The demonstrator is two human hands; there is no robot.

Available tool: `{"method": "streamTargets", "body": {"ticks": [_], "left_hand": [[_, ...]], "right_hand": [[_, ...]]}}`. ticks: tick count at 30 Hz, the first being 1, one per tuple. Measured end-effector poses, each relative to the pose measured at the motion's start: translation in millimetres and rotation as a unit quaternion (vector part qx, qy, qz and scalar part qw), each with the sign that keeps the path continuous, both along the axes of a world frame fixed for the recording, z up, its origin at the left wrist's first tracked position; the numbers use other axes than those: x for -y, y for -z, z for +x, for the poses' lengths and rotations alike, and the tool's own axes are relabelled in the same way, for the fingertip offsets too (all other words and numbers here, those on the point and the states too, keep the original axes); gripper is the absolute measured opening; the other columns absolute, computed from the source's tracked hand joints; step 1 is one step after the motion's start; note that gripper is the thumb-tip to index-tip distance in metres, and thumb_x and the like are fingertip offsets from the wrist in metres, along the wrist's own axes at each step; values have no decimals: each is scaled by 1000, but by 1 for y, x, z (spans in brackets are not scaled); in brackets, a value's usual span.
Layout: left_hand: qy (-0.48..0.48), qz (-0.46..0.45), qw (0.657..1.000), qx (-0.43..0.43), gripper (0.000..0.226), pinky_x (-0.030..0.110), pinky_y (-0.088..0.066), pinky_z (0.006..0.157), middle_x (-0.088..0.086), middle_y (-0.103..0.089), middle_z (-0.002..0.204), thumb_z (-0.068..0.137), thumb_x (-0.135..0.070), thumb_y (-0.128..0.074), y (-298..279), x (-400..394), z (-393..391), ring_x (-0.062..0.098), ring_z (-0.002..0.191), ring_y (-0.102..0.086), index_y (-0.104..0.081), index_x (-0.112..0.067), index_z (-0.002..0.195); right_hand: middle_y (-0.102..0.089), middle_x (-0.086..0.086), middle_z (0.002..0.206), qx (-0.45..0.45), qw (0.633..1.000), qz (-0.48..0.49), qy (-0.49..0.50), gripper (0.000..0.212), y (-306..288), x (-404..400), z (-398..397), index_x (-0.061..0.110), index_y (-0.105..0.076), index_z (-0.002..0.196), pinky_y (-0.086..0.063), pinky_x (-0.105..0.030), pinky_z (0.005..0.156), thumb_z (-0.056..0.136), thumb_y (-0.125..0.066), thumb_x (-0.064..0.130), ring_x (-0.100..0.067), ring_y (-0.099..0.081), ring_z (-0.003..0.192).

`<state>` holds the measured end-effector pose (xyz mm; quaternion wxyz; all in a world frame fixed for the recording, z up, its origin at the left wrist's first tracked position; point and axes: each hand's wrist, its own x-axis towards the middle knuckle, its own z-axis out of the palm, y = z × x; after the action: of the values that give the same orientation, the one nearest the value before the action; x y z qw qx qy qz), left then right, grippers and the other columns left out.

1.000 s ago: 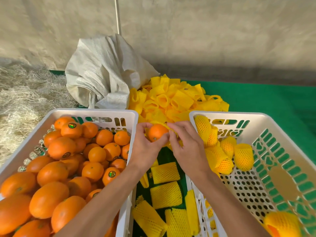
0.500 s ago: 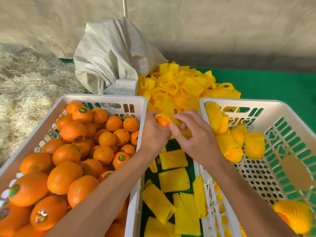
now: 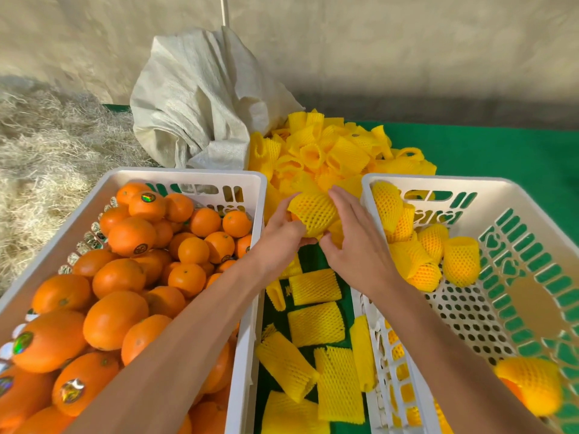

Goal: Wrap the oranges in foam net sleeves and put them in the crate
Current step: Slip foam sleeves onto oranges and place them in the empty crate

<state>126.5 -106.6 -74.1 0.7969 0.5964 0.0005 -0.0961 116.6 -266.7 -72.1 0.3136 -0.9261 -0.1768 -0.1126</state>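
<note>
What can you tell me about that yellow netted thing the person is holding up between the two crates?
It is a yellow foam net sleeve, soft-looking mesh with diamond-shaped holes, stretched round over an orange that shows only as a sliver at its left edge. It sits between both hands above the gap between the crates: the left hand grips it from the left and below, the right hand touches its right side with nearly straight fingers. Loose empty sleeves are piled just behind it.

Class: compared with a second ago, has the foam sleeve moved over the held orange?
Yes. The foam sleeve now covers the orange almost fully, still held between both crates' far corners.
</note>
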Motion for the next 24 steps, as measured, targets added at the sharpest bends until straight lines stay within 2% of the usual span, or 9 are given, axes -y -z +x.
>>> {"method": "streamTargets", "body": {"ticks": [2, 5, 9, 11, 15, 18, 20, 22, 24], "left_hand": [[49, -64, 997, 1, 61, 39, -58, 97, 12, -64, 139, 91, -12, -63, -2, -2, 0, 27, 125, -64, -46, -13, 150], [51, -65, 997, -2, 45, 33, -56, 83, 14, -67, 125, 101, -12, -61, 0, -2, 2, 27, 108, -65, -52, -4, 145], [-35, 24, 996, -84, 73, 25, -40, 51, 2, -62, 84, 76, -46, -81, -1, 0, 1, 12, 61, -52, -52, -10, 133], [-39, 52, 992, -109, 76, 23, -35, 43, 1, -58, 81, 68, -53, -84, 0, -1, 1, 8, 51, -47, -50, -17, 126], [-42, 63, 991, -109, 59, 22, -48, 52, 1, -62, 90, 86, -42, -82, 3, 1, 0, 5, 55, -60, -45, -23, 128], [-38, 19, 996, -77, 53, 33, -56, 70, 4, -65, 93, 95, -25, -73, 3, 4, 0, 11, 65, -62, -43, -17, 138], [-25, -32, 996, -76, 52, 38, -57, 81, 9, -65, 102, 97, -23, -72, -1, 3, 0, 20, 81, -61, -46, -13, 141], [-3, -94, 991, -98, 53, 37, -57, 80, 12, -62, 108, 93, -23, -75, -7, 1, 1, 25, 86, -59, -49, -10, 138], [4, -119, 987, -110, 47, 35, -57, 73, 13, -59, 107, 93, -18, -75, -9, 0, 2, 22, 77, -58, -52, -11, 133]], "right_hand": [[-20, 6, 166, -7, 1000, 12, 15, 72, 1, 0, 0, 19, -22, 160, -28, -44, 122, 97, -56, 20, -15, -22, 150], [-25, 4, 164, -2, 999, 25, 35, 71, -2, 1, 2, 21, -23, 159, -29, -39, 122, 96, -55, 22, -16, -23, 149], [-35, 7, 158, -7, 1000, -12, -24, 75, -5, 6, 1, 35, -22, 158, -27, -40, 122, 93, -58, 36, -11, -24, 146], [-36, 12, 157, -54, 997, -1, -62, 78, -4, 8, 1, 42, -18, 157, -35, -41, 118, 92, -61, 42, -8, -32, 142], [-32, 14, 157, -10, 996, -33, -83, 75, -5, 8, 2, 38, -27, 156, -46, -43, 107, 93, -67, 40, -11, -39, 140], [-30, 13, 162, 0, 997, -25, -68, 70, -4, 6, 4, 34, -30, 157, -41, -47, 113, 96, -65, 36, -10, -32, 146], [-30, 11, 163, -27, 999, 21, -35, 67, -3, 5, 4, 31, -26, 158, -35, -47, 118, 100, -58, 45, -11, -30, 148], [-35, 6, 162, -32, 998, 56, -7, 64, -4, 4, 4, 26, -29, 158, -33, -43, 120, 103, -47, 52, -14, -33, 148], [-39, 1, 161, -22, 997, 69, -1, 60, -6, 6, 4, 19, -35, 157, -35, -41, 119, 106, -42, 48, -14, -35, 148]]}}
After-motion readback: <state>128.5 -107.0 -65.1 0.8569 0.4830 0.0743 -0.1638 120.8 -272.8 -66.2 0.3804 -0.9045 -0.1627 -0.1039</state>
